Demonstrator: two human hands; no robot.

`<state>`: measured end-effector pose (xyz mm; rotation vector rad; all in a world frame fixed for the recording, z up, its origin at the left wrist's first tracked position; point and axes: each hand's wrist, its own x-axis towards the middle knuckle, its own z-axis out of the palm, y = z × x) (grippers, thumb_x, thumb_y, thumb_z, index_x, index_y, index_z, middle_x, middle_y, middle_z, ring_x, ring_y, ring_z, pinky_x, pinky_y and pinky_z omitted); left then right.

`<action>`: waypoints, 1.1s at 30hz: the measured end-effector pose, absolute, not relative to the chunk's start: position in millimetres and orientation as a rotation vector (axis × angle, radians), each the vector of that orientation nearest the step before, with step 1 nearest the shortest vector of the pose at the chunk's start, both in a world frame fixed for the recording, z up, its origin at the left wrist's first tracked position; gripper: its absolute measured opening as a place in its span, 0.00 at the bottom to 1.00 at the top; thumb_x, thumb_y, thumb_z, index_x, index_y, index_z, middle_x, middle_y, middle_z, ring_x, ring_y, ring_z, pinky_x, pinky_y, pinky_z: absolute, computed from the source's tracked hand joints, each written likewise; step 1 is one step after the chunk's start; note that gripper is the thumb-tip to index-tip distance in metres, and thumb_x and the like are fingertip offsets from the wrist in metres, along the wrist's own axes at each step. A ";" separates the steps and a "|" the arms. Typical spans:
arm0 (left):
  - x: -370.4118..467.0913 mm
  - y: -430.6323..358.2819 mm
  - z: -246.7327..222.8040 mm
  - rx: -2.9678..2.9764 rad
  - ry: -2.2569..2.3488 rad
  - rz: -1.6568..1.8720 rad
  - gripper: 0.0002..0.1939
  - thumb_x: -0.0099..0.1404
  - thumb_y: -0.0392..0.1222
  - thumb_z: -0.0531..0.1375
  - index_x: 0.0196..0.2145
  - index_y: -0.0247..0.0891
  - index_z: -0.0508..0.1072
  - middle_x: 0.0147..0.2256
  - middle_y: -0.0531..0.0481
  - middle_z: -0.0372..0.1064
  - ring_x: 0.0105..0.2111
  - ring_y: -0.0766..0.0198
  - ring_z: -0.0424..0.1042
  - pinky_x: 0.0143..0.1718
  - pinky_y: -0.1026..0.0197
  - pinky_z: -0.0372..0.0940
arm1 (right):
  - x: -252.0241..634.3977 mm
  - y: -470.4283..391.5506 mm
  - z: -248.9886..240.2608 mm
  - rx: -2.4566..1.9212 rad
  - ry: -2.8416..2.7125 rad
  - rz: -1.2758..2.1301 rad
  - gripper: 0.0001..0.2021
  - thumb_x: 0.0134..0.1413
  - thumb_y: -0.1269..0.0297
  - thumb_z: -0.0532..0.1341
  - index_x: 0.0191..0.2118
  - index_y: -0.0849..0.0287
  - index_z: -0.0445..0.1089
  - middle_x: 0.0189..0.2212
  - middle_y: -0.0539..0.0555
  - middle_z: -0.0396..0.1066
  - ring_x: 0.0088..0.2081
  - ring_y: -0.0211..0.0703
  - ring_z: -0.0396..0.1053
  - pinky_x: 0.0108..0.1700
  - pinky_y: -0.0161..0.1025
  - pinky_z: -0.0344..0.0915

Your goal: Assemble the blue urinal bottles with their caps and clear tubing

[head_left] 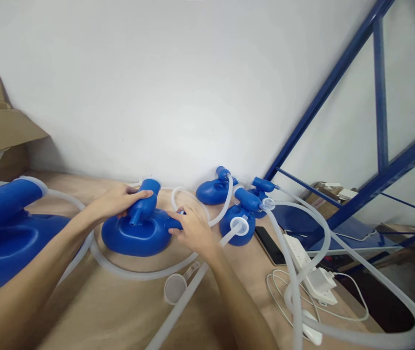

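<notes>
A blue plastic urinal bottle lies on its broad side on the table, its angled neck pointing up with a whitish rim. My left hand is closed around that neck, thumb across its front. At the bottle's right end, my right hand grips a short blue outlet, fingers on top and thumb below; what the fingertips cover is hidden. Just below lies a translucent cap with a strap. A clear hose curves around the front of the bottle.
Another large blue bottle stands at the left, beyond my left forearm. Several more bottles with hoses, one a bottle with a white cap, stand right. A phone, power strip, cardboard box and blue metal frame surround them.
</notes>
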<state>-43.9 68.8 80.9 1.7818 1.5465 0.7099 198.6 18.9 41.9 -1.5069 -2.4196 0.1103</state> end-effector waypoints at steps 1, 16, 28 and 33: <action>-45.5 67.8 82.2 1.779 1.558 0.677 0.34 0.55 0.75 0.59 0.15 0.41 0.68 0.11 0.48 0.61 0.14 0.61 0.62 0.18 0.60 0.57 | 198.1 19.2 40.6 -1.510 -2.416 0.103 0.23 0.64 0.62 0.66 0.63 0.49 0.71 0.54 0.60 0.72 0.58 0.57 0.67 0.61 0.53 0.65; -106.6 98.8 54.2 1.962 1.427 0.495 0.30 0.53 0.68 0.64 0.42 0.42 0.82 0.36 0.41 0.80 0.29 0.52 0.78 0.25 0.60 0.71 | 169.0 -30.8 40.6 -1.228 -2.982 0.059 0.17 0.60 0.56 0.68 0.49 0.62 0.74 0.46 0.63 0.77 0.48 0.59 0.74 0.47 0.54 0.74; -87.3 113.9 27.6 2.103 1.579 0.348 0.37 0.54 0.67 0.59 0.52 0.35 0.74 0.47 0.33 0.77 0.35 0.45 0.79 0.34 0.53 0.73 | 163.7 -31.7 36.2 -0.919 -3.080 0.160 0.06 0.66 0.64 0.63 0.46 0.57 0.73 0.44 0.54 0.81 0.45 0.50 0.79 0.41 0.42 0.73; -107.9 137.4 3.7 2.169 1.881 0.506 0.44 0.60 0.71 0.50 0.57 0.32 0.73 0.52 0.30 0.74 0.52 0.40 0.74 0.54 0.48 0.67 | 206.8 -42.6 93.9 -0.909 -2.781 0.162 0.11 0.71 0.69 0.54 0.53 0.58 0.69 0.45 0.55 0.79 0.45 0.48 0.78 0.46 0.43 0.72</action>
